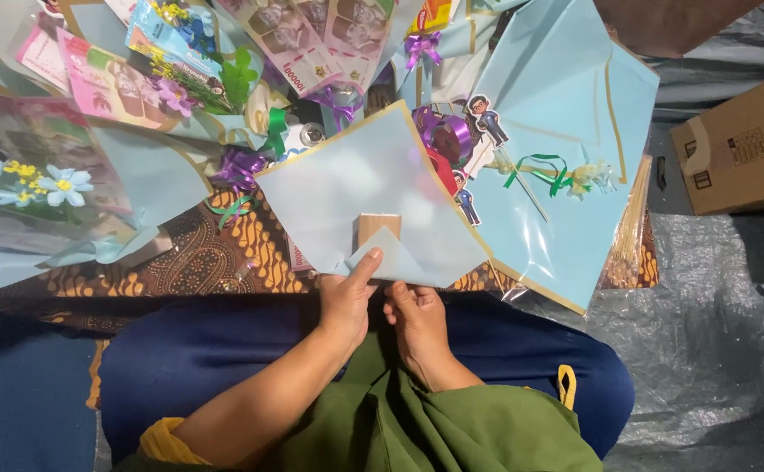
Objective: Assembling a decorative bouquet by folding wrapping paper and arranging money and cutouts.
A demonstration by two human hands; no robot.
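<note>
Floor space ahead of me is crowded: a brown batik cloth (198, 258) lies under finished bouquets (137, 79) at far left, and a big pale blue wrapping sheet with gold edge (566, 157) spreads at right, carrying cartoon figure picks (487, 118) and green ribbon (544, 170). A cardboard box (740, 144) sits far right on clear plastic sheeting (705, 332).

Just beyond my lap I hold a smaller blue paper sheet (356, 188), its near corner folded up over a tan block (379, 225). My left hand (347, 301) has its fingers closed on that folded corner, thumb pressed on top. My right hand (417, 319) is curled shut under the sheet's near edge; I cannot tell exactly what it pinches.

My worry: the fold looks held by the thumb alone, so easing pressure could let it spring open, and a hard tug might crease the paper or slide it off the block.
</note>
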